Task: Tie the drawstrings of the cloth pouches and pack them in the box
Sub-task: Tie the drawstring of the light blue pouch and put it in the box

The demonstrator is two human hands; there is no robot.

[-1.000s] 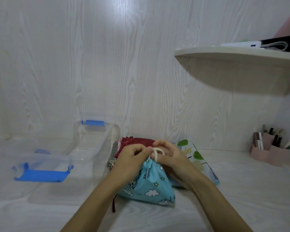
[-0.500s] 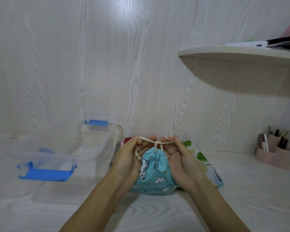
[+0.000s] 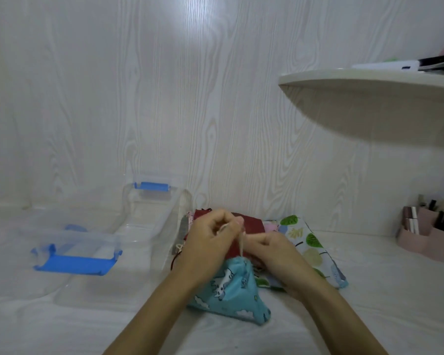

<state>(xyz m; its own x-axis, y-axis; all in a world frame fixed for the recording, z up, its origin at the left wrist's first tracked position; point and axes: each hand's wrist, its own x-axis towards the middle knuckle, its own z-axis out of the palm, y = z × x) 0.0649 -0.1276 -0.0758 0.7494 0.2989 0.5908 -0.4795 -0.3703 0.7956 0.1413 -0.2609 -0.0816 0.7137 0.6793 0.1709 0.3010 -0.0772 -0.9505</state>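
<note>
A light blue pouch (image 3: pixel 231 290) with cloud and animal prints lies on the white surface in front of me, its mouth gathered shut. A cream drawstring (image 3: pixel 241 245) rises straight up from its neck. My left hand (image 3: pixel 210 242) and my right hand (image 3: pixel 272 248) meet just above the pouch, both pinching the drawstring. Behind them lie a dark red pouch (image 3: pixel 251 224) and a white pouch with green leaves (image 3: pixel 310 242). A clear plastic box (image 3: pixel 149 226) with a blue clip stands open to the left.
The box's clear lid (image 3: pixel 72 252) with blue clips lies at the far left. A pink organiser (image 3: pixel 428 231) holding pens sits at the right. A white shelf (image 3: pixel 369 80) juts out above on the right, with items on it. The wall is close behind.
My hands held the drawstring spread sideways over the pouch; now they have closed together and lifted, pulling the string up. The pouch has tipped lower, showing the red pouch behind.
</note>
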